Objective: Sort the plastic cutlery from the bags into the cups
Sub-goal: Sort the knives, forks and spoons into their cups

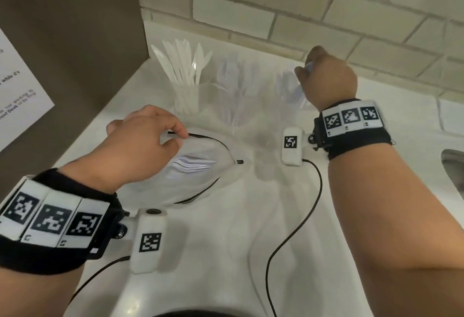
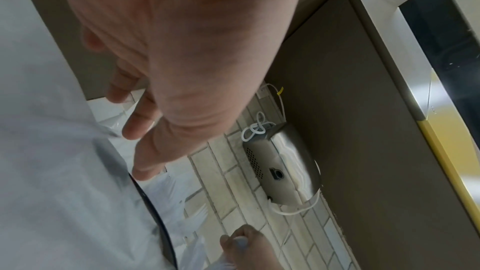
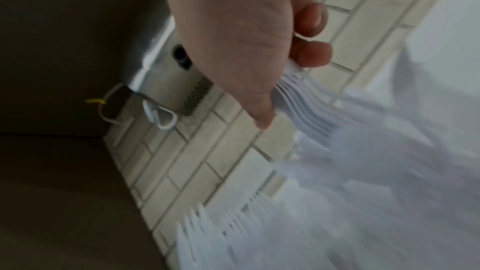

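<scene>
- Right hand [image 1: 326, 76] clamps a cutlery bundle [image 3: 306, 106] over the right cup [image 1: 291, 91]; handles up, heads blurred
- Left hand [image 1: 140, 146] pinches the bag [image 1: 200, 166] rim on the counter [image 1: 226, 241]
- Knives [image 1: 183, 60] stand blade-up in the left cup [image 1: 188, 96]
- Paper notice [image 1: 15, 86]: "Desk" readable

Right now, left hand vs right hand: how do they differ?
The left hand is low and near, pinching the black-edged rim of the clear bag on the counter; the right hand is raised at the far right cup, by the tiled wall. The left hand holds only the bag; the right hand's fingers grip a bundle of white cutlery. Both wear black wristbands with markers.
</scene>
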The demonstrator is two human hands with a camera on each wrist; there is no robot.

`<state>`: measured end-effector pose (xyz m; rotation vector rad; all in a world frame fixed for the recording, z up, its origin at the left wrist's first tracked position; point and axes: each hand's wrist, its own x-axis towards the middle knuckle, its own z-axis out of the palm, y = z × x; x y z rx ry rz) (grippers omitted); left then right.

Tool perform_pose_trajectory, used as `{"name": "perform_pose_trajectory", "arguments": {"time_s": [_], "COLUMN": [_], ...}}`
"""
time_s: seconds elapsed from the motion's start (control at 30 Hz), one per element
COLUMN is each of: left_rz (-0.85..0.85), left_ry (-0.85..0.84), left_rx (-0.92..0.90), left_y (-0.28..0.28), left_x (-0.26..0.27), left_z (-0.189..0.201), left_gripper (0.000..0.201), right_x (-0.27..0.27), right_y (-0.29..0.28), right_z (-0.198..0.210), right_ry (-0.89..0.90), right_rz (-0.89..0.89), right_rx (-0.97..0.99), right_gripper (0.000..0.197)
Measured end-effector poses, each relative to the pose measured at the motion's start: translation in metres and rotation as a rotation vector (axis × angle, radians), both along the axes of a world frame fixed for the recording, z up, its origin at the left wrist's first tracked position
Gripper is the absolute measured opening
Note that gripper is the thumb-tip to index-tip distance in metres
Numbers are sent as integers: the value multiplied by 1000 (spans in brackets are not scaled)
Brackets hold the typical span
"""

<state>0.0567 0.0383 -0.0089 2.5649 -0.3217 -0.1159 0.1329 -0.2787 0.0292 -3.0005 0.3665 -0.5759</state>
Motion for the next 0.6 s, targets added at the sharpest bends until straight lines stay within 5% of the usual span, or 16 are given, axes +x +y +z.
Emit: {"name": "perform_pose_trajectory", "arguments": {"time_s": [0.17,0.37,0.5,0.6], "left_rz": [-14,-25,11,13], "left_ry": [102,96,54,71], "left_rx": [17,-32,-64,-41], "left_y": [0,5,14,26], "left_x": [4,7,9,10], "left_z": [-4,-11,-7,-1], "left_gripper": [25,33,38,39], "right_x": [8,2,-9,-27], "right_y": [-4,1,38,90], "right_z": [-33,-26,2,14], "right_ry": [126,-79,-123,-139], "right_rz": [-88,-113,61,358], "right_rx": [42,-36,45,101], "right_gripper": [47,52,40,30]}}
